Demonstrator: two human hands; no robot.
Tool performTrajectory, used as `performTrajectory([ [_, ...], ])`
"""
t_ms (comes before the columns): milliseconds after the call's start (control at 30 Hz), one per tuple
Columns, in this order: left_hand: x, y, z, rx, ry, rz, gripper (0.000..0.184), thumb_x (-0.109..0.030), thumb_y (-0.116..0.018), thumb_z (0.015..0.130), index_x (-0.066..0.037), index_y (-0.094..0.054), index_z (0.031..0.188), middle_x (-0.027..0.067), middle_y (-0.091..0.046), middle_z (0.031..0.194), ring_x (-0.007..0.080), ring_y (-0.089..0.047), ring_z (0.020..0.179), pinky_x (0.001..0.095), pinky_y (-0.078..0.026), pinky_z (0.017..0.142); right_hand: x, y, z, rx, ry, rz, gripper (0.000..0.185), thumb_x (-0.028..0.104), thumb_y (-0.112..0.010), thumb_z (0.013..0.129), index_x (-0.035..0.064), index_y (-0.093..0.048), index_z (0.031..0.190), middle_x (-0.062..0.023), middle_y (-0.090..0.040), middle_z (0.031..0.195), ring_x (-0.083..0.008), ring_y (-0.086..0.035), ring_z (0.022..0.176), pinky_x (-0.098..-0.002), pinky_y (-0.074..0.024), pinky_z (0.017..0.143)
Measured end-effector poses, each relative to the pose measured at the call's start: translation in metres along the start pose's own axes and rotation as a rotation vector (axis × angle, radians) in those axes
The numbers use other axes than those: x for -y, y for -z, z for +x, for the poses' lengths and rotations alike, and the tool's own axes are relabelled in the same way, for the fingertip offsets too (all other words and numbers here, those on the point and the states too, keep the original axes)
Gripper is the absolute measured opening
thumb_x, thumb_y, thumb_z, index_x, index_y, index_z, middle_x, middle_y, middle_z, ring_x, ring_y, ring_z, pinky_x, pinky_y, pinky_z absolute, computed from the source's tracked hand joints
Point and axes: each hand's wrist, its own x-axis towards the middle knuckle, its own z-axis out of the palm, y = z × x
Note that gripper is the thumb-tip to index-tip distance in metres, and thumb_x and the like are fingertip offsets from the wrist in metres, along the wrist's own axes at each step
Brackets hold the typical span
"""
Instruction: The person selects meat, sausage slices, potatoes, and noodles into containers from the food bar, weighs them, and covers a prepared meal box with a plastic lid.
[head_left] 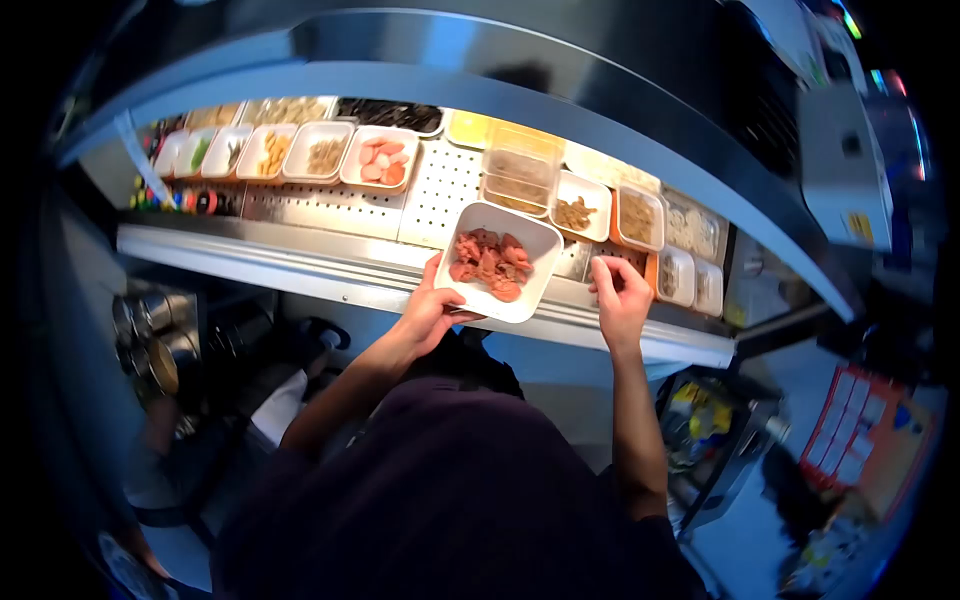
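My left hand (435, 308) grips the lower left edge of a white square tub (538, 245) that holds pinkish-red pieces of meat (492, 262). The tub is over the front edge of a lit, perforated metal shelf (445, 190). To the right of the tub my right hand (621, 290) is raised, its fingers curled with thumb and forefinger close together; whether anything small is between them cannot be made out. Just behind it are a tub of brown pieces (575, 213) and another filled tub (638, 218).
A row of white food tubs (320, 152) lines the shelf at the left, with a tub of pink slices (380, 160) at its end. Above runs a metal hood edge (480, 80). Metal pots (150, 315) are at the lower left, a red crate (845, 425) at the lower right.
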Motion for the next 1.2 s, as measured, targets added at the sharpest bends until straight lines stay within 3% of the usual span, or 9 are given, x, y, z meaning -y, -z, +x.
performTrajectory([
  [100, -0.014, 0.029, -0.024, -0.122, -0.157, -0.04, 0.086, 0.011, -0.045, 0.08, -0.022, -0.015, 0.154, 0.018, -0.035, 0.148, 0.039, -0.05, 0.128, 0.0583, -0.054, 0.096, -0.026, -0.057, 0.079, 0.153, 0.157, -0.258, 0.027, 0.024, -0.074, 0.09, -0.0027, -0.074, 0.092, -0.0054, -0.069, 0.072, -0.0106, -0.061, 0.066, -0.0269, -0.0488, 0.062],
  [267, -0.032, 0.065, -0.064, -0.29, -0.359, -0.142, 0.087, 0.013, -0.042, 0.079, -0.023, -0.015, 0.154, 0.0178, -0.037, 0.149, 0.0375, -0.053, 0.128, 0.0525, -0.056, 0.096, -0.129, -0.204, 0.273, 0.12, 0.48, -0.359, 0.027, 0.025, -0.073, 0.09, -0.0008, -0.075, 0.096, -0.0021, -0.067, 0.071, -0.008, -0.058, 0.063, -0.0257, -0.0478, 0.061],
  [333, -0.03, 0.083, -0.074, -0.332, -0.405, -0.221, 0.089, 0.013, -0.041, 0.078, -0.022, -0.013, 0.156, 0.0197, -0.036, 0.149, 0.0379, -0.052, 0.13, 0.0527, -0.055, 0.097, -0.104, -0.252, 0.316, 0.258, 0.171, -0.336, 0.026, 0.026, -0.074, 0.086, 0.001, -0.077, 0.093, -0.0064, -0.071, 0.074, -0.0138, -0.065, 0.065, -0.0299, -0.0513, 0.064],
  [433, -0.015, 0.108, -0.086, -0.451, -0.452, -0.285, 0.093, 0.013, -0.044, 0.072, -0.016, -0.015, 0.156, 0.0196, -0.038, 0.147, 0.0367, -0.05, 0.13, 0.0471, -0.056, 0.095, -0.166, -0.315, 0.411, 0.228, 0.277, -0.686, 0.03, 0.032, -0.075, 0.08, 0.003, -0.078, 0.087, -0.0131, -0.075, 0.081, -0.0227, -0.072, 0.073, -0.0355, -0.0556, 0.071],
  [700, 0.01, 0.124, -0.107, -0.633, -0.478, -0.482, 0.085, 0.014, -0.047, 0.072, -0.006, -0.025, 0.152, 0.0194, -0.044, 0.142, 0.0364, -0.05, 0.13, 0.0475, -0.054, 0.097, -0.154, -0.37, 0.422, 0.25, 0.127, -0.867, 0.033, 0.039, -0.076, 0.073, 0.0075, -0.078, 0.082, -0.0142, -0.076, 0.085, -0.029, -0.073, 0.082, -0.0382, -0.0572, 0.08],
  [767, 0.009, 0.117, -0.106, -0.698, -0.553, -0.471, 0.08, 0.005, -0.05, 0.073, 0.008, -0.025, 0.149, 0.027, -0.047, 0.138, 0.0429, -0.056, 0.123, 0.0546, -0.056, 0.096, -0.15, -0.372, 0.418, 0.252, 0.121, -0.89, 0.032, 0.039, -0.076, 0.073, 0.0077, -0.078, 0.082, -0.014, -0.076, 0.084, -0.0294, -0.073, 0.082, -0.0384, -0.0571, 0.08],
  [867, 0.004, 0.114, -0.106, -0.662, -0.564, -0.477, 0.079, 0.003, -0.05, 0.073, 0.01, -0.025, 0.148, 0.0282, -0.046, 0.14, 0.0439, -0.056, 0.124, 0.056, -0.056, 0.096, -0.164, -0.373, 0.434, 0.249, 0.122, -0.798, 0.032, 0.037, -0.074, 0.075, 0.0068, -0.077, 0.084, -0.0151, -0.075, 0.083, -0.03, -0.073, 0.082, -0.0394, -0.0572, 0.079],
  [1067, -0.004, 0.11, -0.101, -0.665, -0.524, -0.458, 0.078, 0.003, -0.048, 0.075, 0.01, -0.024, 0.148, 0.0291, -0.045, 0.141, 0.0445, -0.055, 0.124, 0.0573, -0.056, 0.094, -0.169, -0.378, 0.453, 0.056, 0.506, -0.848, 0.026, 0.032, -0.07, 0.081, 0.0073, -0.076, 0.088, -0.0157, -0.073, 0.081, -0.029, -0.072, 0.078, -0.0396, -0.0565, 0.076],
  [1200, -0.003, 0.113, -0.094, -0.666, -0.535, -0.459, 0.078, 0.003, -0.048, 0.075, 0.01, -0.024, 0.148, 0.0292, -0.045, 0.14, 0.0444, -0.056, 0.124, 0.0574, -0.057, 0.094, -0.107, -0.396, 0.408, 0.209, 0.629, -0.395, 0.02, 0.023, -0.07, 0.085, 0.0043, -0.076, 0.088, -0.0147, -0.072, 0.077, -0.0259, -0.071, 0.075, -0.037, -0.0553, 0.073],
])
